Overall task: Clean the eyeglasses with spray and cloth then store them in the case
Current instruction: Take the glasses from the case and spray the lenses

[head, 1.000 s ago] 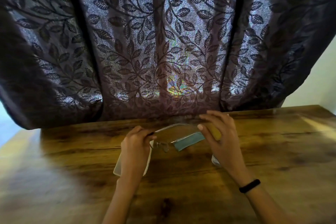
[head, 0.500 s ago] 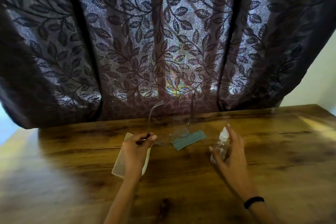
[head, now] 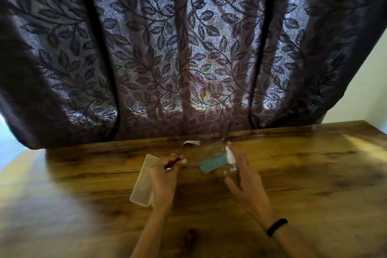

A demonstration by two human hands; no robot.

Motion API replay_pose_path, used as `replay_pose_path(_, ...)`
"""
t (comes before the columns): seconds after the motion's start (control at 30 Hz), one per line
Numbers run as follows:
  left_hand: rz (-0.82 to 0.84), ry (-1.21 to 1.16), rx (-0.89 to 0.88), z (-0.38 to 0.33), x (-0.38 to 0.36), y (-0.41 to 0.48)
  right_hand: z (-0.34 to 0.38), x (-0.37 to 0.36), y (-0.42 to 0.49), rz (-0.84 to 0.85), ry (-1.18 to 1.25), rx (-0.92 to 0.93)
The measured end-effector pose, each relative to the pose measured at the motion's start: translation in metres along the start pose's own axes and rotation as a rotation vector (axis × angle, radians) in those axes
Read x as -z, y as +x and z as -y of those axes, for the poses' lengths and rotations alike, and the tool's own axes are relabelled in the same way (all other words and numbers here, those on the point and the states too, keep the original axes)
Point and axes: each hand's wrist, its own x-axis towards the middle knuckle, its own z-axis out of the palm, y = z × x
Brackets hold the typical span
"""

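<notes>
Nearest on the wooden worktop, the right hand, a dark band on its wrist, is wrapped around a small clear spray bottle, its white top pointing up and to the far side. To the left, the left hand pinches one temple of the eyeglasses between thumb and fingers, holding them just above the surface with the lenses toward the bottle. Partly under that hand lies the translucent case, closed as far as can be judged. The teal cloth rests flat between the hands, just below the lenses.

The step in hand looks like the spraying. It would go best with the nozzle turned toward the lens faces, close but not touching, the frame held steady by the temple, and a light mist on each lens so the cloth stays dry until wiping.

The thin frame and clear lenses blur into the wood, so which lens faces the nozzle is unclear. The bottle's body is mostly hidden by the fingers. Beyond, a dark leaf-patterned curtain fills the far side.
</notes>
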Motion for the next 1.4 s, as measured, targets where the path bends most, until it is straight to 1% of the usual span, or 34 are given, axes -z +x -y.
replay_pose_path(0.13, -0.002, -0.03, 0.016, 0.005, -0.005, -0.002, 0.014, -0.013, 0.008, 0.104, 0.02, 0.056)
replay_pose_path(0.2, -0.004, -0.035, 0.008, 0.007, -0.006, -0.002, 0.019, -0.018, 0.011, 0.139, -0.018, 0.073)
replay_pose_path(0.33, 0.007, -0.025, -0.001, 0.009, -0.005, -0.004, 0.022, -0.023, 0.015, 0.15, -0.115, 0.076)
replay_pose_path(0.43, 0.011, -0.039, -0.001, 0.008, -0.004, -0.005, 0.019, -0.025, 0.013, 0.143, -0.13, 0.039)
replay_pose_path(0.57, 0.008, -0.031, 0.001, 0.008, -0.003, -0.004, 0.011, -0.021, 0.014, 0.076, -0.107, -0.026)
replay_pose_path(0.73, 0.012, -0.027, -0.01, 0.008, -0.002, -0.004, -0.005, -0.006, 0.02, 0.028, -0.209, -0.137)
replay_pose_path(0.8, 0.014, -0.018, -0.005, 0.008, -0.002, -0.004, -0.012, -0.001, 0.021, -0.016, -0.211, -0.168)
replay_pose_path(0.87, 0.011, -0.024, 0.001, 0.008, -0.002, -0.004, -0.019, 0.004, 0.019, -0.092, -0.139, -0.176)
replay_pose_path(1.03, 0.02, -0.023, 0.0, 0.008, -0.001, -0.003, -0.033, 0.014, 0.013, -0.247, 0.154, -0.215)
replay_pose_path(1.13, 0.018, -0.008, 0.002, 0.006, 0.001, -0.004, -0.039, 0.019, 0.012, -0.286, 0.135, -0.231)
replay_pose_path(1.2, 0.015, -0.007, 0.002, 0.005, 0.001, -0.004, -0.044, 0.021, 0.01, -0.283, 0.112, -0.24)
replay_pose_path(1.4, 0.021, 0.008, -0.018, 0.005, 0.001, -0.005, -0.049, 0.02, 0.006, -0.276, 0.175, -0.286)
